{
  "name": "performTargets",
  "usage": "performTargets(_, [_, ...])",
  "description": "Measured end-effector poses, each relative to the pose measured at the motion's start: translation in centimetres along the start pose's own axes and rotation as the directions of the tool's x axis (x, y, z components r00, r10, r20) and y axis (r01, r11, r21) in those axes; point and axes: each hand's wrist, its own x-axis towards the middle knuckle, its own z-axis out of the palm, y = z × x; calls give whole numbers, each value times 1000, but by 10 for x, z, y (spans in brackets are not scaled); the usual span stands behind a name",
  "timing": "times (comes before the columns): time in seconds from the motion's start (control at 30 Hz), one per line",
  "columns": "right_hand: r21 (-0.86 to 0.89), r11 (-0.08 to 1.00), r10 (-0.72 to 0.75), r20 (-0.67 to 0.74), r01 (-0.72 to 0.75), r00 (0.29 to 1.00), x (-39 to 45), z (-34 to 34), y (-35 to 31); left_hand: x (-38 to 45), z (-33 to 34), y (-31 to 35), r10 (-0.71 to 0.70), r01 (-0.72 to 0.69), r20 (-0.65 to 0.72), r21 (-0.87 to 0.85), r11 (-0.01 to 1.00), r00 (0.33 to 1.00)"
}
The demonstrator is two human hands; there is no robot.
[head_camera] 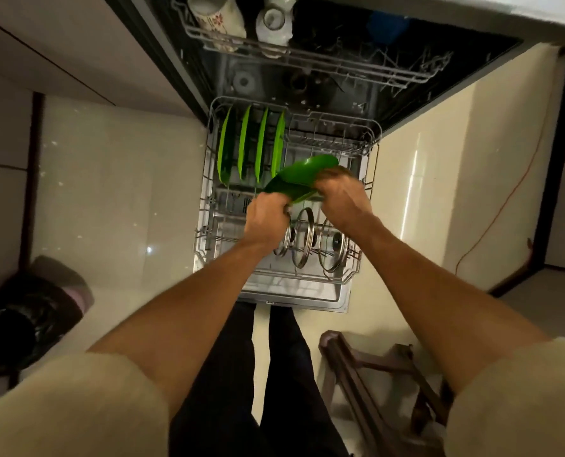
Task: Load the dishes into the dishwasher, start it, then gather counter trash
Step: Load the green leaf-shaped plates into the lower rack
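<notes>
Green plate [299, 179] gripped by left hand [266, 222] and right hand [342, 199].

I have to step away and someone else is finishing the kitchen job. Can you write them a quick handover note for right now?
Left hand and right hand both grip one green plate over the pulled-out lower rack.
Done: four green plates stand upright in the rack's back-left slots; glass lids stand at the front; cups sit in the upper rack.
Left: slot this plate, close up, start the dishwasher, gather counter trash.
</notes>
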Motion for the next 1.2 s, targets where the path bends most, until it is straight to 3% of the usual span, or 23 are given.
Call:
performTargets(0.23, [52, 999, 5, -49, -2, 999, 55, 36, 37, 58, 56, 11, -290, 247, -94, -323, 914, 952])
performTargets(0.43, [73, 997, -39, 16, 38, 999, 90, 58, 55, 92, 82, 9, -403, 285, -157, -486, 826, 901])
performTargets(0.67, [49, 998, -53, 104, 48, 993, 127, 68, 65, 125, 109, -5, -459, 284, -236, -527, 801, 856])
performTargets(1.03, [68, 997, -34, 162, 23, 986, 152, 102, 79, 163, 133, -16, -561, 341, -169, -642, 687, 811])
performTargets(1.2, [98, 995, -27, 203, 7, 979, 155, 115, 79, 176, 138, -20, -578, 387, -137, -617, 685, 804])
